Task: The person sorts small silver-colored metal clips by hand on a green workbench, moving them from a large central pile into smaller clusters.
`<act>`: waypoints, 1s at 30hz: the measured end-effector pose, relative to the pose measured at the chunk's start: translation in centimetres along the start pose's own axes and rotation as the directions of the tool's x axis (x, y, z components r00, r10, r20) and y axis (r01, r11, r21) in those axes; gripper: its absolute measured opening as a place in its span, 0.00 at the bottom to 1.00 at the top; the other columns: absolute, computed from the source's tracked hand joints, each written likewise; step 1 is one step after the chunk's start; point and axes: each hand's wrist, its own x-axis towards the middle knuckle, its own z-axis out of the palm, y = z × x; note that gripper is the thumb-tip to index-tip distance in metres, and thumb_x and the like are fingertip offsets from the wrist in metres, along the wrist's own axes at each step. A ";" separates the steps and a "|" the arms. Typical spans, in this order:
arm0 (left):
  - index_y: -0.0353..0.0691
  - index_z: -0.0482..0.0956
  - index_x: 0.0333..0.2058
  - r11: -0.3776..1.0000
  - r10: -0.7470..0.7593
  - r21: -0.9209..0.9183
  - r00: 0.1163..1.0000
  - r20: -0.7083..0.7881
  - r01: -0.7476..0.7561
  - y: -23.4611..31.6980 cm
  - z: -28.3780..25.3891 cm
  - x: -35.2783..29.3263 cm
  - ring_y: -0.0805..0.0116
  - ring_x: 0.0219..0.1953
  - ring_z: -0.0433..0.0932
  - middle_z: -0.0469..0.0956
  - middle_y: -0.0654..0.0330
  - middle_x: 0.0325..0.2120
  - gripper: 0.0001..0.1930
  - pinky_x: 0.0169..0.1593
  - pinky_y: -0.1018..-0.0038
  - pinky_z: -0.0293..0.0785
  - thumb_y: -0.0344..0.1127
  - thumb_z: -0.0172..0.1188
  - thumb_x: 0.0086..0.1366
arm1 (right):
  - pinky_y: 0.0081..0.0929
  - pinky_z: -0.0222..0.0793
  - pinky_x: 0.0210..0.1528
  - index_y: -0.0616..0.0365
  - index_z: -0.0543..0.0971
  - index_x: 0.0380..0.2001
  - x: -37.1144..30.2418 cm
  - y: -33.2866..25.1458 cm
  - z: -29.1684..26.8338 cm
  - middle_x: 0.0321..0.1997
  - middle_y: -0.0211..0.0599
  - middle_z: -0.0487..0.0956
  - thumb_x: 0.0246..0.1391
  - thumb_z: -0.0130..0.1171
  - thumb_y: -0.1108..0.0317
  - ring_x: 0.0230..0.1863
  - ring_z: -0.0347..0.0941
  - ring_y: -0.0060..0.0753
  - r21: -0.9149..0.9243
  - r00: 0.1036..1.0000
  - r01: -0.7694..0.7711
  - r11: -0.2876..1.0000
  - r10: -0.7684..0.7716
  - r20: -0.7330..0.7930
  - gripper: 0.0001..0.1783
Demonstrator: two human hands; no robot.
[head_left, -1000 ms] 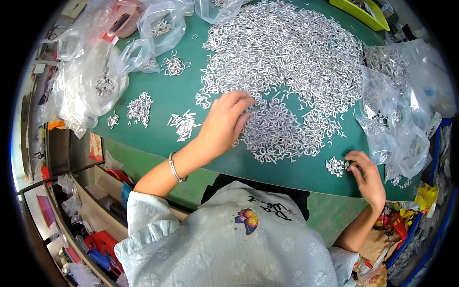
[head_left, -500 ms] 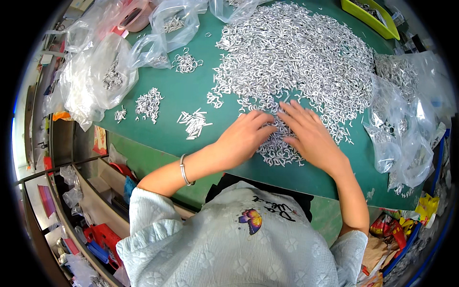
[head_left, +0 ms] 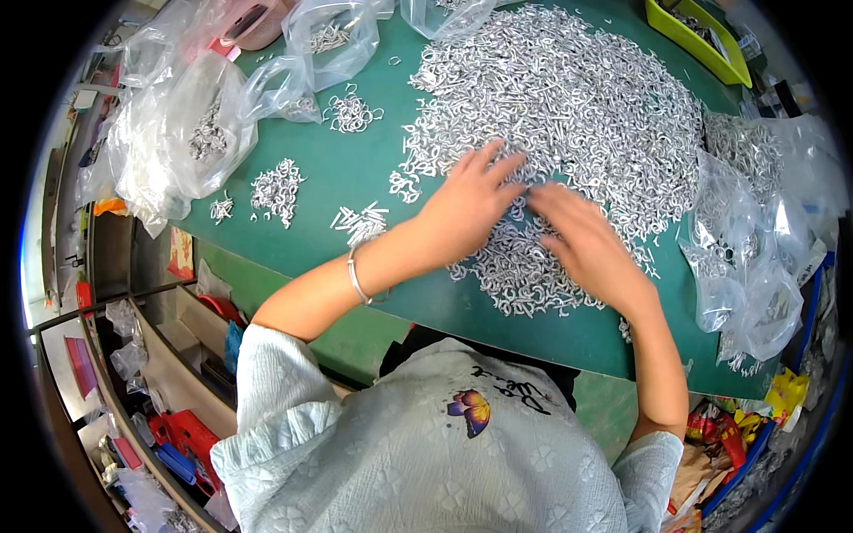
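Observation:
A broad heap of small silver metal hook-shaped pieces [head_left: 569,98] spreads over the green tabletop [head_left: 342,164]. Nearer to me lies a smaller mound of the same pieces [head_left: 524,275], joined to the heap between my hands. My left hand [head_left: 466,204], fingers spread, rests over the heap's near left edge with nothing seen in its grasp. Beside it, my right hand [head_left: 586,244] lies over the pieces at the mound's right side, its fingers stretched out and slightly blurred. Whatever lies under both palms is hidden. Short silver rods [head_left: 360,219] are partly behind my left forearm.
Left on the table are a pile of metal rings [head_left: 352,113], a pile of small silver parts [head_left: 277,191] and a tinier one [head_left: 221,207]. Clear plastic bags [head_left: 209,124] stand far left, more bags [head_left: 742,240] at right. A yellow-green tray [head_left: 702,44] sits far right.
My left hand has moved up and slightly forward, spreading its fingers over the heap. The right hand has shifted slightly right and toward me. The near mound looks wider, with more pieces in it.

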 end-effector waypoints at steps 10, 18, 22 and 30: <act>0.32 0.70 0.55 0.984 -0.082 -0.162 0.997 -0.005 0.080 1.6 -1.4 -2.4 0.45 0.65 0.60 0.63 0.46 0.61 0.29 0.66 0.56 0.60 0.17 0.55 0.50 | 0.41 0.60 0.65 0.58 0.73 0.56 3.1 0.8 0.1 0.63 0.43 0.71 0.57 0.56 0.73 0.66 0.63 0.48 0.112 0.996 -0.027 0.993 0.037 -0.082 0.22; 0.31 0.69 0.56 0.966 -0.091 -0.239 0.994 0.066 0.104 2.2 -1.2 -5.4 0.45 0.68 0.56 0.61 0.45 0.63 0.33 0.67 0.59 0.60 0.16 0.57 0.47 | 0.44 0.54 0.70 0.56 0.73 0.57 1.2 0.0 -1.5 0.66 0.39 0.69 0.57 0.58 0.73 0.72 0.56 0.45 0.214 0.945 -0.047 0.976 -0.026 0.327 0.24; 0.34 0.71 0.55 0.944 0.049 -0.330 0.991 0.128 -0.004 2.9 -1.7 -6.9 0.46 0.66 0.59 0.63 0.48 0.62 0.31 0.65 0.59 0.63 0.18 0.58 0.47 | 0.36 0.64 0.60 0.59 0.79 0.46 1.1 0.9 -3.0 0.52 0.40 0.79 0.53 0.60 0.77 0.61 0.70 0.42 0.343 0.949 -0.142 0.928 0.029 0.314 0.16; 0.35 0.68 0.58 0.943 -0.332 -0.020 0.938 -0.095 0.332 0.2 -0.2 -4.5 0.43 0.66 0.57 0.59 0.46 0.64 0.25 0.65 0.58 0.61 0.19 0.54 0.60 | 0.34 0.67 0.48 0.62 0.79 0.39 2.9 0.9 -1.5 0.38 0.38 0.77 0.51 0.62 0.76 0.43 0.72 0.42 0.179 0.972 -0.235 0.955 0.226 0.067 0.11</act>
